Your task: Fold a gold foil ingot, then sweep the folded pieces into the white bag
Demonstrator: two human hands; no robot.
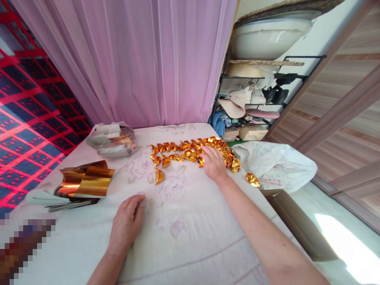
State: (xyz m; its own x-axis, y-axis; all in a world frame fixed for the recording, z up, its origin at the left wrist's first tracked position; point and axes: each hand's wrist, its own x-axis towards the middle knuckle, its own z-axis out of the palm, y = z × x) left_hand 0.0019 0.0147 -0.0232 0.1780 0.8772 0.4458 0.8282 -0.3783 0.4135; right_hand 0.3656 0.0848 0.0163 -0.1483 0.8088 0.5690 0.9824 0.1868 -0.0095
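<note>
A person's right hand [213,163] lies spread, palm down, on rows of folded gold paper pieces [190,150] lined across the flowered cloth [184,221], apparently gathering them; the left hand [126,221] rests loosely curled, holding nothing, near curling gold sheets [86,182].

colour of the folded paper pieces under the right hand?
Shiny gold-orange foil. The folded paper pieces lie in rows under the right hand; the head view shows it.

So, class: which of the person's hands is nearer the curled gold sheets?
Left. The left hand lies just right of the gold sheets; the right hand rests among the folded gold pieces.
</note>
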